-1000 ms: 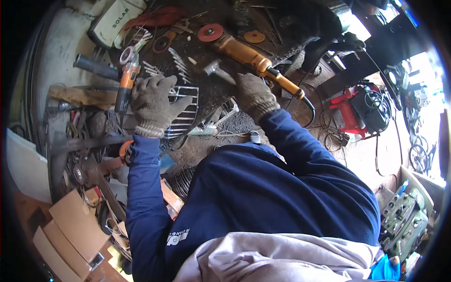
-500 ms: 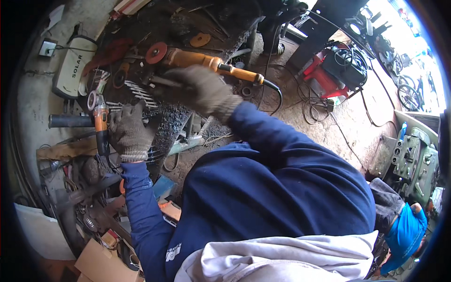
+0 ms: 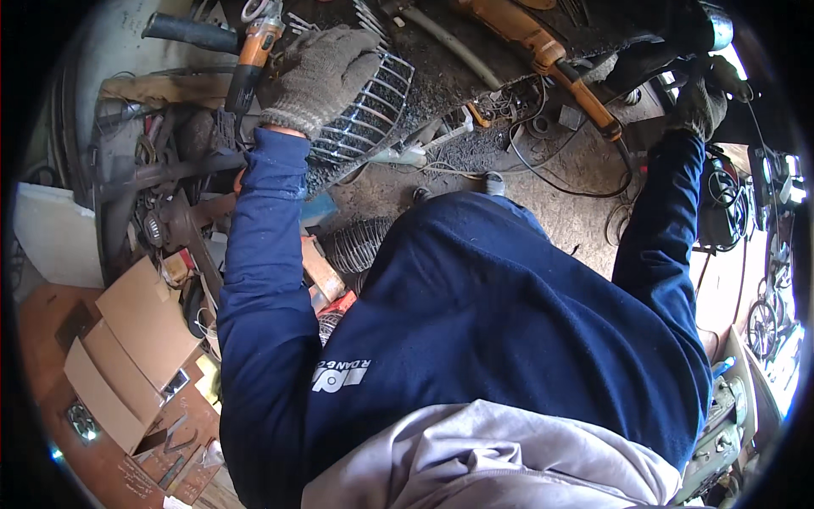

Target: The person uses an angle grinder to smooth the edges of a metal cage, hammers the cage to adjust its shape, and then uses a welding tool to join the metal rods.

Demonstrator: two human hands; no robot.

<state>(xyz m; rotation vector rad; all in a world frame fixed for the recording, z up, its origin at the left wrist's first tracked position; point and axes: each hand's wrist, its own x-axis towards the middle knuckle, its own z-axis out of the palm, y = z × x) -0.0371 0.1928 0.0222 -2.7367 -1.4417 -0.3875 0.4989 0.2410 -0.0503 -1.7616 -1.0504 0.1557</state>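
My left hand (image 3: pixel 318 81), in a knitted grey-brown glove, lies over the left end of a metal grate (image 3: pixel 379 106) with several parallel bars. Its fingers are together and bent down onto the bars; the palm side is hidden. Close to its left is a small orange-and-black angle grinder (image 3: pixel 253 59). Far out to the right, my gloved right hand (image 3: pixel 702 100) is closed at a dark object by the bench's right end. What it grips is hard to make out; a thin rod or wire shows beside the fingers.
A large orange grinder (image 3: pixel 543 51) lies on the dirty workbench (image 3: pixel 449 72), its cable (image 3: pixel 585 193) hanging over the edge. A dark pipe (image 3: pixel 191 34) is at the left. Coiled wire mesh (image 3: pixel 360 244) and a cardboard box (image 3: pixel 148 327) are lower left. A dark machine (image 3: pixel 725 204) stands right.
My right hand has swung from above the bench far to the right and closed. The left hand remains at the grate. The whole view has shifted, with the bench now higher in the picture.
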